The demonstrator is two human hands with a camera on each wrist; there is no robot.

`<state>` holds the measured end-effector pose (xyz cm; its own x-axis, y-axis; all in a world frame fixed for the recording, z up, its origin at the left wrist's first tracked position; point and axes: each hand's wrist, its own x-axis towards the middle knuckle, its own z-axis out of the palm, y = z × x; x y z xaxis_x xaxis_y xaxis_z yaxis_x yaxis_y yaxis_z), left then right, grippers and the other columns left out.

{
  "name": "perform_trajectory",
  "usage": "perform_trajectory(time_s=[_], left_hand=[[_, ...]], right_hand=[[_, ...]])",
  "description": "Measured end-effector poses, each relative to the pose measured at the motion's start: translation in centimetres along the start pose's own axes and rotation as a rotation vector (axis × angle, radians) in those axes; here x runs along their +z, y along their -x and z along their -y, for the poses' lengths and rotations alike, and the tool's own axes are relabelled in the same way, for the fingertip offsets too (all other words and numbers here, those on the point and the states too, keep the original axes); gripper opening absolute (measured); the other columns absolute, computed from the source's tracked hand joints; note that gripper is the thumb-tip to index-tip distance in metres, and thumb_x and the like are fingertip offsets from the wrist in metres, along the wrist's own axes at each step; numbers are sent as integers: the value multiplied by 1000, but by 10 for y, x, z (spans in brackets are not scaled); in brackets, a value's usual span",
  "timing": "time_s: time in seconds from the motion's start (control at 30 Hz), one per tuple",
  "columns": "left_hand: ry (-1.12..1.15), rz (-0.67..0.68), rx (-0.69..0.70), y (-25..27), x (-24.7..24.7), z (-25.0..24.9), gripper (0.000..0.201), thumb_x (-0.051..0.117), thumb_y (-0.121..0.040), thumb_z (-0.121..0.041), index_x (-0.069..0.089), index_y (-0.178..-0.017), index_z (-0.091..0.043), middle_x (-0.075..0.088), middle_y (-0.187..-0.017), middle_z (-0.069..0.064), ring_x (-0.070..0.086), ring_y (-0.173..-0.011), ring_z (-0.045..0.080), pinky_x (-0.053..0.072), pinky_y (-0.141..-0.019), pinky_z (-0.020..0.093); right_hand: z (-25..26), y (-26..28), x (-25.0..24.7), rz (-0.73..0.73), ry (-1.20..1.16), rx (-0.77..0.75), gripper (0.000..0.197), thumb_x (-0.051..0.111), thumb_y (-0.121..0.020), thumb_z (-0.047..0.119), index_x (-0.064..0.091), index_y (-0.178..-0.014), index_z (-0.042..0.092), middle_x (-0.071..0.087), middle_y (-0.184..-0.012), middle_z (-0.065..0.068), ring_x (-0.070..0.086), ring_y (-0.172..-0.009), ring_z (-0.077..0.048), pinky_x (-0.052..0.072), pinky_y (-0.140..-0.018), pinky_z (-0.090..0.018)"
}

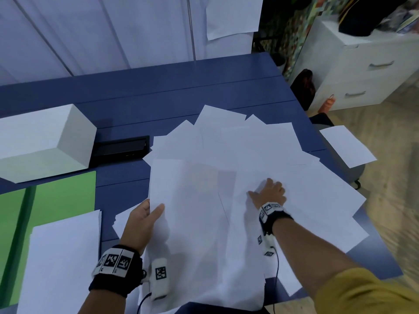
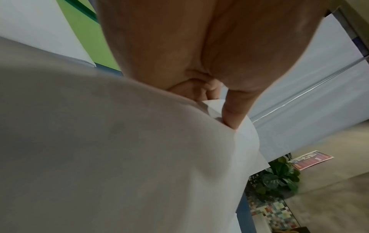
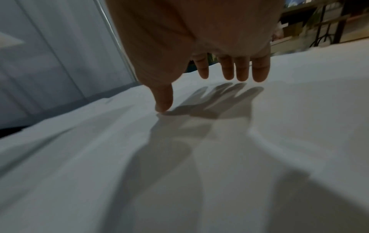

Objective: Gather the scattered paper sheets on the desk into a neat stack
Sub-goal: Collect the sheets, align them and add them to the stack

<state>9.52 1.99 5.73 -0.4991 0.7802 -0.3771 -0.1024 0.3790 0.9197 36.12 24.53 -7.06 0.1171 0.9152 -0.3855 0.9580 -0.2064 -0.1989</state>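
Clearly most of the job lay ahead: the loose sheets [image 1: 238, 155] fanned over the middle and right of the blue table [image 1: 158, 91], overlapping at all angles, a few poking past its right and near edges. My left hand [image 1: 141, 223] pinched the left edge of a raised sheet [image 1: 192, 211], thumb on top and fingers curled beneath. My right hand [image 1: 271, 192] hung flat and spread just over the pile, fingers straight, thumb tip about touching the paper, holding nothing. A tidy stack [image 1: 61, 257] already sat near-left on a green folder [image 1: 56, 196], with a white box [image 1: 43, 139] behind it. I judged the overhanging sheets the main risk; a sweep of my right hand could push them off onto the floor. Dragging the lifted sheet leftward might also crease it or pull its neighbours askew, since so many overlapped.
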Motion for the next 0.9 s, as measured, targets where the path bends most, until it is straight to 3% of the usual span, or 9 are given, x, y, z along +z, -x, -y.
perform_trajectory(time_s=[0.07,0.17,0.37,0.47,0.57,0.67,0.77,0.83,0.9], left_hand=[[-30,-23,1,3,-3,3,14,56,-97,-14,66,-93,-6,68,-75,1,58,-65,18,48,-60,27],[-21,-39,-38,6,-5,6,16,56,-97,-13,65,-85,-8,63,-67,2,53,-58,18,45,-55,27],[-2,-11,-81,5,-10,13,13,58,-96,-15,67,-91,-7,67,-83,23,60,-69,26,50,-66,43],[-29,-3,-86,6,-6,11,15,58,-96,-16,65,-87,-6,65,-75,17,58,-65,24,49,-63,39],[-49,14,-69,5,0,6,16,58,-96,-14,62,-83,-5,64,-68,8,57,-60,20,48,-58,33],[-40,47,-52,4,3,2,19,60,-95,-19,61,-89,-1,64,-75,18,58,-65,23,50,-61,36],[-47,65,-40,2,5,0,37,65,-87,-34,57,-90,1,60,-79,24,54,-69,25,47,-65,40],[-45,86,-28,2,8,0,27,64,-90,-30,61,-91,-3,64,-86,27,59,-70,25,49,-68,41],[-46,93,-27,2,13,-4,16,60,-96,-17,61,-83,-7,68,-75,14,60,-64,18,50,-62,30]], right_hand=[[-6,-15,-3,39,74,26,93,72,-72,62,30,-140,15,36,-135,-13,40,-123,-33,39,-100,-46],[-11,-26,-2,31,145,11,98,76,-66,65,32,-137,13,37,-132,-12,41,-120,-32,42,-97,-44],[-5,-34,-2,109,64,35,93,82,-65,55,34,-130,9,47,-129,-12,47,-122,-32,43,-98,-44],[-3,-33,-1,115,10,62,88,83,-66,50,35,-126,8,50,-127,-13,49,-121,-33,46,-98,-44],[-2,-32,-4,64,91,76,93,82,-61,59,38,-127,11,41,-128,-10,43,-120,-29,42,-97,-42],[-1,-39,-8,56,135,36,98,82,-60,60,37,-131,11,37,-129,-10,41,-120,-29,43,-95,-42],[-1,-51,-13,103,114,22,100,84,-63,53,33,-136,8,40,-135,-12,41,-127,-30,42,-99,-43],[-4,-58,-13,150,65,28,100,86,-63,48,31,-136,7,45,-135,-13,44,-128,-32,44,-102,-45],[-6,-62,-12,188,0,25,98,88,-61,43,32,-132,6,52,-131,-14,49,-124,-33,47,-100,-46]])
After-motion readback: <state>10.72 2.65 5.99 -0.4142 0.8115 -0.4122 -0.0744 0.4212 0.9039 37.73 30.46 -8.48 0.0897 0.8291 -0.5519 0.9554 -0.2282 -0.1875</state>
